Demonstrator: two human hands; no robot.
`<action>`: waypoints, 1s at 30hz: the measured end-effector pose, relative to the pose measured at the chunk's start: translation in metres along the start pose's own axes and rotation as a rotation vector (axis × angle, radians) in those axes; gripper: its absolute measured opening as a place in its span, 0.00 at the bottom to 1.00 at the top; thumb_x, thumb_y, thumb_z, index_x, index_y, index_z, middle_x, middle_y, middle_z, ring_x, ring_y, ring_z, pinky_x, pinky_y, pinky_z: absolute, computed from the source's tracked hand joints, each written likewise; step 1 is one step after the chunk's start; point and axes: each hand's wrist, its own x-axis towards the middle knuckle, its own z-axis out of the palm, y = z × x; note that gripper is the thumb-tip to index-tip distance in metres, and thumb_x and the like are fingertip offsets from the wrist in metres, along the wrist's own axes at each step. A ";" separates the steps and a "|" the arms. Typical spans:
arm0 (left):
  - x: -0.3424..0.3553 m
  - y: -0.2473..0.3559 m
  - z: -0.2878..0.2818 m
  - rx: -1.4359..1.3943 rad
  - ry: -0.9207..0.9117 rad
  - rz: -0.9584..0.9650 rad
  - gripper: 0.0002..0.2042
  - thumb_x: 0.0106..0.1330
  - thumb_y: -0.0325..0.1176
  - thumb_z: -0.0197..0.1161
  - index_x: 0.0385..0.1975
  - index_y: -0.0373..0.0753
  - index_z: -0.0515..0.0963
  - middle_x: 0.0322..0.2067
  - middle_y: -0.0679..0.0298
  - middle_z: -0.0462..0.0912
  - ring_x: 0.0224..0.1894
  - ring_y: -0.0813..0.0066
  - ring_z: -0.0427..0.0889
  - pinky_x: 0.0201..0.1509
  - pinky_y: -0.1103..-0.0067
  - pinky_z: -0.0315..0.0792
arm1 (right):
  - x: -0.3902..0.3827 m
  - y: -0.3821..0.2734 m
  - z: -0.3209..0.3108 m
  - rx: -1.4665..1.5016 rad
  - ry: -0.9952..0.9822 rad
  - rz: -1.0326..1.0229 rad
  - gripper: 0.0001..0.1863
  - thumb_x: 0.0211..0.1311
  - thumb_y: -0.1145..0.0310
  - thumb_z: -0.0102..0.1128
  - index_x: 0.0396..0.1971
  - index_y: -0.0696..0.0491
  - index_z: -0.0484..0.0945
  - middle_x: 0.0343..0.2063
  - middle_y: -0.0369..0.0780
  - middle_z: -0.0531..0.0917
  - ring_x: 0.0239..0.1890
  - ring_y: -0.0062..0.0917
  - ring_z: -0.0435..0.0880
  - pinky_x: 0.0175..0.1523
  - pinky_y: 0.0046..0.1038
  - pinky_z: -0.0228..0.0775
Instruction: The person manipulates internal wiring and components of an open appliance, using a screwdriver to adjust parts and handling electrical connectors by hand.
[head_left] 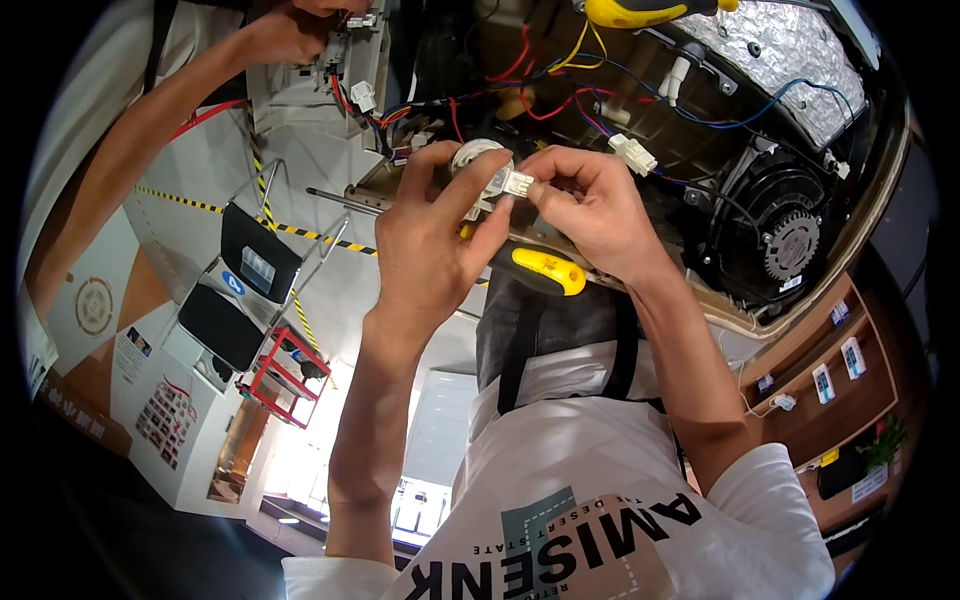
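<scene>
White T-shirt (570, 445), grey trousers (577, 325)
Short sleeves (780, 515), teal-and-tan print (538, 508), black lettering (560, 553); two black straps (522, 350) over the trousers; left hand (420, 240), right hand (600, 208) bare.

Carries, within the open brown housing (738, 313), coloured wires (725, 126) toward the far side and a round black unit (748, 218) on the right, with a yellow-and-black handle (548, 270) at its near rim.

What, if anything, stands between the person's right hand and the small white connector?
Nothing visible: the right hand touches the white connector directly. The left hand holds the white round part beside it, and the yellow-and-black handle sits lower in the picture.
</scene>
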 end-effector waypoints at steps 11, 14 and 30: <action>0.002 -0.003 0.003 -0.057 0.029 -0.024 0.17 0.52 0.30 0.70 0.44 0.45 0.80 0.40 0.60 0.76 0.34 0.64 0.82 0.34 0.74 0.78 | 0.002 0.002 0.005 0.001 0.076 -0.017 0.09 0.50 0.71 0.61 0.27 0.62 0.82 0.20 0.36 0.82 0.24 0.13 0.76 0.31 0.20 0.69; 0.003 -0.002 0.003 -0.038 0.028 -0.025 0.17 0.53 0.30 0.70 0.44 0.45 0.80 0.40 0.60 0.77 0.35 0.63 0.82 0.34 0.73 0.78 | 0.002 0.001 0.005 -0.013 0.071 -0.027 0.07 0.51 0.75 0.59 0.27 0.63 0.81 0.24 0.37 0.82 0.28 0.14 0.76 0.36 0.21 0.69; 0.005 -0.003 -0.002 -0.036 -0.011 0.029 0.18 0.55 0.31 0.70 0.48 0.45 0.79 0.42 0.57 0.77 0.36 0.61 0.83 0.34 0.73 0.79 | 0.002 -0.001 0.002 -0.127 0.016 -0.158 0.10 0.55 0.68 0.61 0.27 0.62 0.76 0.24 0.39 0.76 0.28 0.24 0.75 0.33 0.25 0.67</action>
